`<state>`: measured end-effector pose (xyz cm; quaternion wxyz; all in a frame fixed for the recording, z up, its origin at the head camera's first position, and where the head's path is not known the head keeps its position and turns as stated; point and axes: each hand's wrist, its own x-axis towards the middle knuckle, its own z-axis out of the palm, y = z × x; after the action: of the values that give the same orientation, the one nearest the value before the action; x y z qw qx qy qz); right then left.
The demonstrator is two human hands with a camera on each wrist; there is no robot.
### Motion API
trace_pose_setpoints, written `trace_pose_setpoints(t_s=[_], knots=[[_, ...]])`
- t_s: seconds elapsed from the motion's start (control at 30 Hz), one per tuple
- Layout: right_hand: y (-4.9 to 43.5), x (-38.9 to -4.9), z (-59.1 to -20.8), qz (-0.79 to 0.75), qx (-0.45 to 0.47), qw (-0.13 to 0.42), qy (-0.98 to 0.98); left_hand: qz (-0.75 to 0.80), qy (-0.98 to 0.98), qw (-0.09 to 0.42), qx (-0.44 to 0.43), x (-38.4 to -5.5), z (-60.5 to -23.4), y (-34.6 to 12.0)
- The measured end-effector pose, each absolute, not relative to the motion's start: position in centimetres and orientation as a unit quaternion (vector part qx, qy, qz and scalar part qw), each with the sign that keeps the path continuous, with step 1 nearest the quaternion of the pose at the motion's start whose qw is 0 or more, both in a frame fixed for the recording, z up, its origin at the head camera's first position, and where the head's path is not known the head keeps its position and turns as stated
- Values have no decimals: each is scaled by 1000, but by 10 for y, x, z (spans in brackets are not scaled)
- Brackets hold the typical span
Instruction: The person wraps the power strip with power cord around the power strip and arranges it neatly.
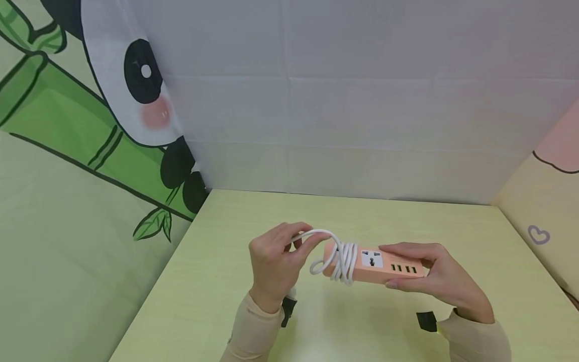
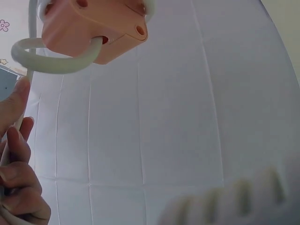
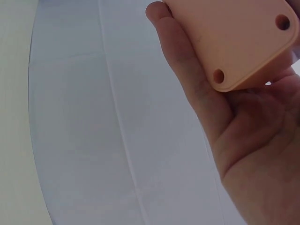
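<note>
My right hand (image 1: 445, 274) grips the right end of a pink power strip (image 1: 373, 274), thumb along the near side and fingers along the far side. On its top face are a white socket and several USB ports. A white cord (image 1: 346, 264) is wound several times round the strip's left part. My left hand (image 1: 280, 259) pinches a length of this cord between thumb and fingers, left of the strip. In the left wrist view the cord comes out of a hole in the strip's end face (image 2: 89, 33) and bends in a loop. The right wrist view shows the strip's underside (image 3: 239, 37) against my palm.
Beneath both hands is a pale yellow-green tabletop (image 1: 190, 301). A light grey sheet (image 1: 353, 110) hangs behind it. Printed cloth with a panda and bamboo (image 1: 68, 110) covers the left side, and a cream and pink cloth (image 1: 538, 201) the right.
</note>
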<state>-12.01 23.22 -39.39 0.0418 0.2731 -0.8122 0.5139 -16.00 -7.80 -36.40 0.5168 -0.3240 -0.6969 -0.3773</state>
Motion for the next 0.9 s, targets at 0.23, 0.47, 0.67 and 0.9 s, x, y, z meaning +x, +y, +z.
trace_pose_setpoints(t_s=[0.23,0.47,0.67,0.9], knots=[[228,-119,-398,522,296,39,-799,-383,-708,497,-324,-161,-368,-80],[224,-116,-400,523,297,35,-798,-396,-715,472,-331,-162,-373,-82],[219,-114,-396,530,301,29,-792,-409,-717,452,-339,-163,-373,-85],[214,-114,-392,531,313,26,-787,-427,-726,419,-339,-163,-372,-89]])
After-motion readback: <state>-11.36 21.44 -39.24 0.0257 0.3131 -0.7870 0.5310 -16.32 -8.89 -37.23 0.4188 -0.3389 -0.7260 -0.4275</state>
